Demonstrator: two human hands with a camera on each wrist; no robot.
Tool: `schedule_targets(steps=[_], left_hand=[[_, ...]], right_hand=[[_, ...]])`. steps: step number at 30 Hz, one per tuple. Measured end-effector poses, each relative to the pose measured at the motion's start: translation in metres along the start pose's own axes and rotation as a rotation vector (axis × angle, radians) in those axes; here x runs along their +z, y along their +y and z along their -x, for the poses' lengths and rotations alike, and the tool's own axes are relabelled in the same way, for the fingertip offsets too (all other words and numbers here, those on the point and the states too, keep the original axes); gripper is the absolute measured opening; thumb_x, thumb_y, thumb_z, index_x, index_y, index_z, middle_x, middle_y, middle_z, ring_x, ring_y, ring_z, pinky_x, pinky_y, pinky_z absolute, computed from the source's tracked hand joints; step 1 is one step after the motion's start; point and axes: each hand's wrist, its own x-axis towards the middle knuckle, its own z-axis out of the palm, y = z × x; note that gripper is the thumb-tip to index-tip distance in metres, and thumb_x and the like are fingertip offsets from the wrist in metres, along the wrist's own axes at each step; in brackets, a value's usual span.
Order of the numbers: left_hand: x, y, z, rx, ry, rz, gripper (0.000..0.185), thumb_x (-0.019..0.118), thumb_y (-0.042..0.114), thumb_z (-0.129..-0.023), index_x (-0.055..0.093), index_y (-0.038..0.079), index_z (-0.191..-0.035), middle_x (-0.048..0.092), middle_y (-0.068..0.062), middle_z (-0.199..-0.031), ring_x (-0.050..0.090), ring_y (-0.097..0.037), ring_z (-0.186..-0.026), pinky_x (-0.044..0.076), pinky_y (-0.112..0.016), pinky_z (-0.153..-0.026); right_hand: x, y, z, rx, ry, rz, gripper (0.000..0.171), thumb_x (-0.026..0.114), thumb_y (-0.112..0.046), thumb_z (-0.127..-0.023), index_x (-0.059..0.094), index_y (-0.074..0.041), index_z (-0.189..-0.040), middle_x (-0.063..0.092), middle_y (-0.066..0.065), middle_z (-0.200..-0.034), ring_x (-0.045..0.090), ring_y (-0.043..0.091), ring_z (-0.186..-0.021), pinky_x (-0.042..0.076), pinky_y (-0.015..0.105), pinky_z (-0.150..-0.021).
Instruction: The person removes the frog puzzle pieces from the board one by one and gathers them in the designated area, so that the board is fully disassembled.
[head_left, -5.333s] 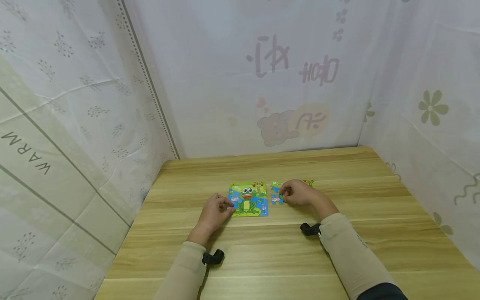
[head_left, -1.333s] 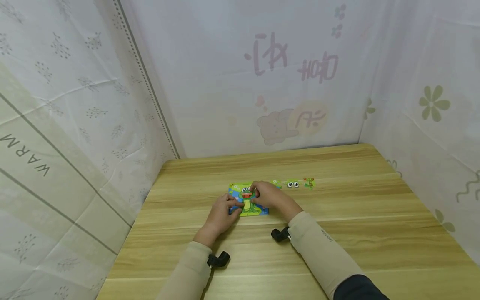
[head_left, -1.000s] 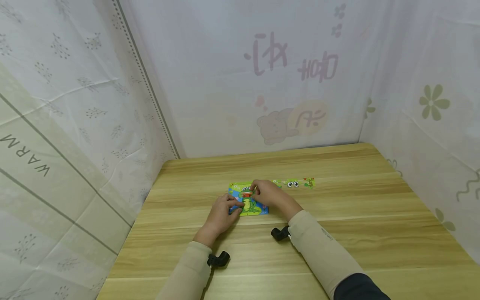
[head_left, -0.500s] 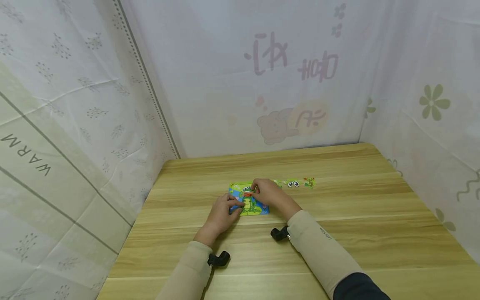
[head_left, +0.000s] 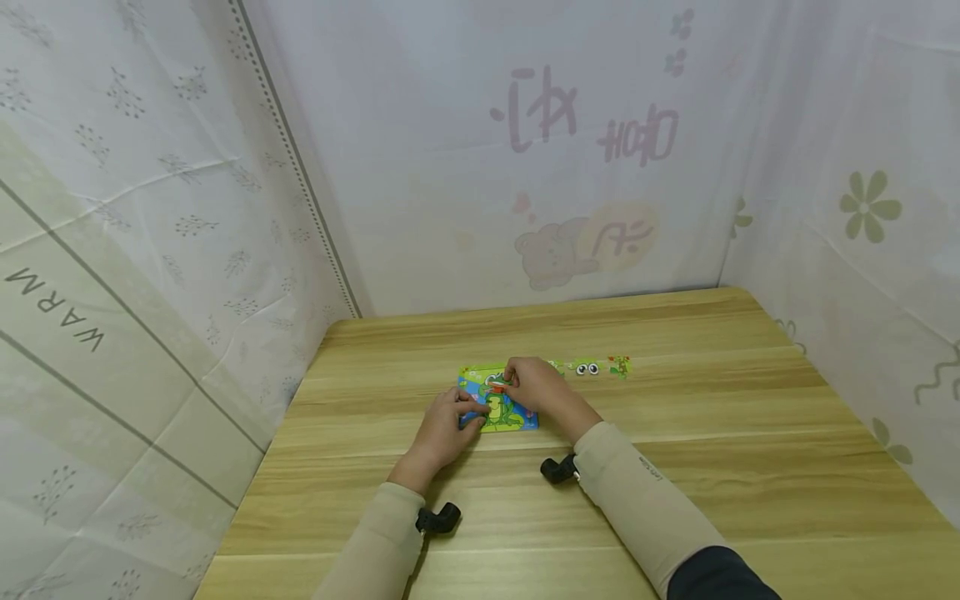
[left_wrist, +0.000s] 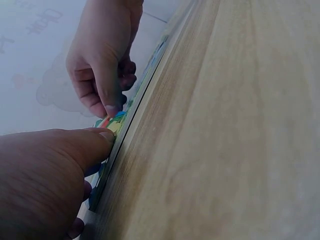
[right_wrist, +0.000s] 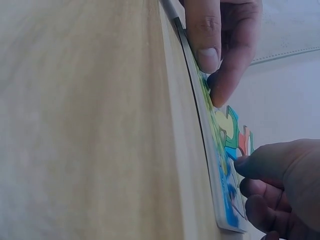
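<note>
A square frog jigsaw puzzle (head_left: 504, 421) lies on the table in the head view. My right hand (head_left: 536, 385) is over its upper right part. Between right thumb and fingers I pinch a puzzle piece (right_wrist: 227, 122) with green, yellow and red on it; it stands tilted up from the board in the right wrist view. My left hand (head_left: 442, 425) rests at the puzzle's left side, index finger reaching onto the frog's body and thumb near the lower edge. The right hand covers part of the picture.
Right of the puzzle lies a row of loose pieces: a green one partly behind my hand, one with the frog's eyes (head_left: 587, 368), and one with a red-dotted tree (head_left: 619, 366). Patterned cloth (head_left: 420, 167) hangs behind the wooden table (head_left: 750, 467).
Since the oldest frame my right hand has moved left from the loose pieces to the puzzle, and the lower loose pieces are gone from there. My left hand shifted slightly right onto the picture.
</note>
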Motion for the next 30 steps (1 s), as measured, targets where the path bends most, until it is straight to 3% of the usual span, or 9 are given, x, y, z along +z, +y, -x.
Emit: schedule_targets(steps=[10,22,30], left_hand=[[0.000,0.000,0.001,-0.003,-0.007,0.002,0.017,0.070,0.026,-0.090,0.075,0.027,-0.106,0.053,0.008,-0.105,0.047,-0.015,-0.097,0.041,-0.036,-0.081],[0.000,0.001,0.000,-0.008,-0.013,0.001,0.017,0.070,0.027,-0.091,0.075,0.027,-0.107,0.053,0.006,-0.107,0.048,-0.017,-0.099,0.042,-0.036,-0.080],[-0.001,0.001,0.001,-0.015,-0.017,-0.009,0.017,0.069,0.027,-0.091,0.074,0.029,-0.108,0.053,0.007,-0.108,0.048,-0.018,-0.102,0.041,-0.040,-0.087]], right_hand=[[-0.001,0.005,-0.001,0.043,0.079,0.023,0.012,0.070,-0.025,-0.086,0.065,-0.018,-0.095,0.058,-0.008,-0.073,0.054,0.010,-0.061,0.047,0.029,-0.060],[-0.018,0.016,0.010,0.068,0.080,-0.001,0.013,0.069,-0.026,-0.085,0.064,-0.020,-0.095,0.058,-0.009,-0.077,0.055,0.012,-0.066,0.047,0.030,-0.058],[-0.033,0.031,0.023,0.088,0.049,-0.030,0.011,0.070,-0.027,-0.087,0.063,-0.021,-0.094,0.059,-0.007,-0.078,0.056,0.013,-0.067,0.048,0.030,-0.060]])
